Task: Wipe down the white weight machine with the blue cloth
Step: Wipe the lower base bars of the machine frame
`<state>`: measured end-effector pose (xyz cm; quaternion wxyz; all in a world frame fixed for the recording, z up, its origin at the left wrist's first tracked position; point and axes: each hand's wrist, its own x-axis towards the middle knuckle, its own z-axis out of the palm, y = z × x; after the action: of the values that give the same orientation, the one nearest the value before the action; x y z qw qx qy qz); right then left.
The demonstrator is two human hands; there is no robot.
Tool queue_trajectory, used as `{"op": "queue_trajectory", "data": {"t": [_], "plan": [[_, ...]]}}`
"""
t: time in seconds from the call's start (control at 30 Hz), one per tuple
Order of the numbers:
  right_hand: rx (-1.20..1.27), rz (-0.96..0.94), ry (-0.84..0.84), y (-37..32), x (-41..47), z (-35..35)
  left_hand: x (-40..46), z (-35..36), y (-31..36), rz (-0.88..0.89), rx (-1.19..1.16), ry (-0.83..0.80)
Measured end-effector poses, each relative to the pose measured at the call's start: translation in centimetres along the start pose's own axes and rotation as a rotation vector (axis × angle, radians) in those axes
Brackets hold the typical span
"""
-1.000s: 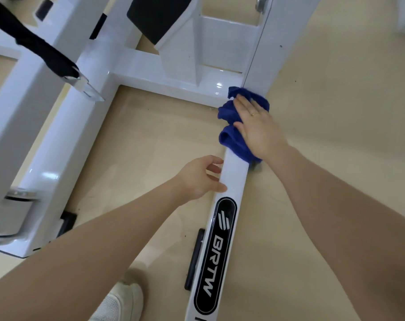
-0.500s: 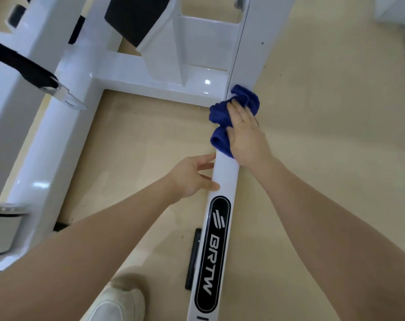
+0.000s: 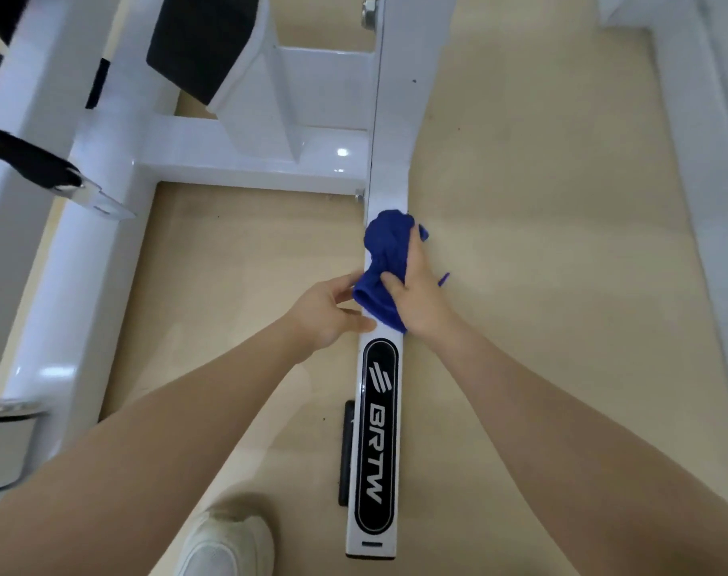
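The blue cloth (image 3: 385, 268) lies bunched on the white weight machine's floor rail (image 3: 385, 201), near the middle of the view. The right hand (image 3: 418, 293) grips it from its 3 o'clock side, thumb curled into the folds and the fingers wrapped over the far edge. At the cloth's 8 o'clock, the left hand (image 3: 329, 313) rests against the rail, fingers loosely spread, fingertips touching the cloth's lower end. A black BRTW label (image 3: 376, 442) sits at the cloth's 6 o'clock, a white shoe (image 3: 225, 542) at 7 o'clock.

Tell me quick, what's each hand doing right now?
Left hand: open, fingers touching the white bar beside the cloth.
Right hand: gripping the blue cloth on the bar.
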<state>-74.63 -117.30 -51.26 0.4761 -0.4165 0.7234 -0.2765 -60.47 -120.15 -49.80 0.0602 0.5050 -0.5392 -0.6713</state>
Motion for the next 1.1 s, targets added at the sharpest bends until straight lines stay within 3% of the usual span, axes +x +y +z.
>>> {"op": "queue_trajectory", "data": {"t": [0.1,0.2,0.37,0.47,0.6,0.7,0.93,1.03,1.1], "plan": [[0.175,0.235,-0.048,0.6,-5.7,0.8,-0.5,0.0,0.4,-0.032,-0.031,-0.022],[0.235,0.338,-0.097,1.4,-9.4,1.5,-0.2,-0.1,0.4,-0.051,0.002,-0.027],[0.166,0.200,0.023,-0.4,-5.2,1.0,-0.2,0.0,0.6,-0.055,0.012,0.002],[-0.014,0.121,0.074,-0.7,-3.8,1.7,-0.1,0.0,0.6,-0.074,0.039,0.014],[-0.210,0.004,0.017,1.5,-7.9,2.6,-0.2,-0.2,0.9,-0.061,0.021,-0.031],[-0.352,0.037,-0.003,2.1,-9.2,2.6,-0.2,-0.5,1.7,-0.124,-0.010,-0.027],[-0.308,0.012,0.134,-1.1,-2.5,1.7,0.5,-1.2,1.7,-0.175,0.112,-0.100],[-0.421,0.001,0.177,-0.3,-3.7,2.6,0.8,-1.4,1.6,-0.159,0.162,-0.128],[-0.349,-0.027,0.184,1.0,-5.3,3.4,0.6,-1.3,2.0,-0.148,0.173,-0.135]]}}
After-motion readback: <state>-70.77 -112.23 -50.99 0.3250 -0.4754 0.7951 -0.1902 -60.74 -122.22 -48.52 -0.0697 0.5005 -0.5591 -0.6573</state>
